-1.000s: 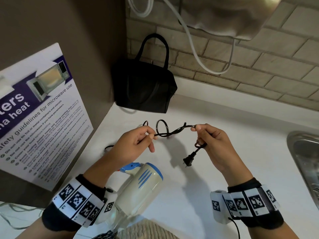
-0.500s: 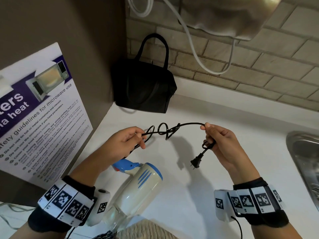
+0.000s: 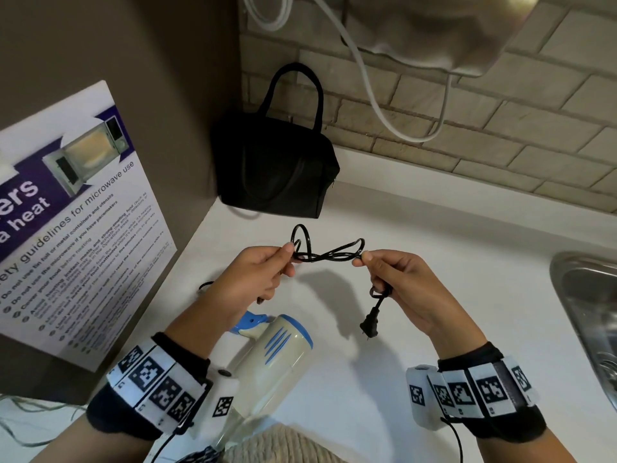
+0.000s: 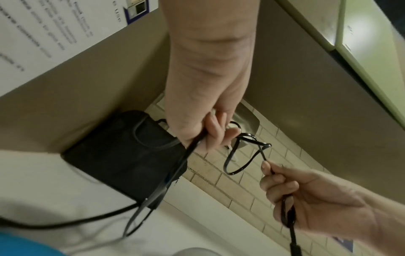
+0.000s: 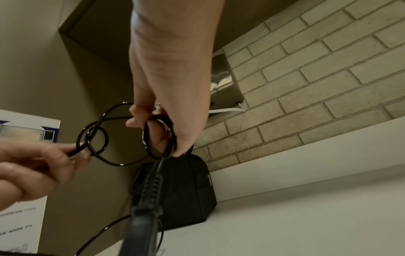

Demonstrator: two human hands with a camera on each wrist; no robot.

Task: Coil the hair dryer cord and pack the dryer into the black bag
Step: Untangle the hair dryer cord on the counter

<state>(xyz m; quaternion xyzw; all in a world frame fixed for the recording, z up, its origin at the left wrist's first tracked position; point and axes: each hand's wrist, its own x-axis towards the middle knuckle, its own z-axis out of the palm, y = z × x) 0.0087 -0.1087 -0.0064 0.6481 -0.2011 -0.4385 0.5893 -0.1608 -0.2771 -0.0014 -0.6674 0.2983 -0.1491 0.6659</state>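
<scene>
A thin black cord point(image 3: 329, 252) with twisted loops stretches between both hands above the white counter point(image 3: 417, 262). My left hand point(image 3: 263, 275) pinches its left loops; in the left wrist view the cord point(image 4: 241, 155) runs out of that fist. My right hand point(image 3: 390, 279) pinches the other end and holds a small loop, and the plug point(image 3: 370, 324) dangles below it. The cream and blue hair dryer point(image 3: 273, 355) lies on the counter under my left forearm. The black bag point(image 3: 273, 172) with a handle stands shut in the back corner.
A laminated microwave poster point(image 3: 66, 228) leans on the brown wall at left. A steel sink point(image 3: 591, 312) is at the right edge. A metal fixture with a white hose point(image 3: 377, 108) hangs on the brick wall above the bag.
The hands have moved closer together, so the span of cord between them is shorter and its loops bunch up. The plug hangs lower under the right hand.
</scene>
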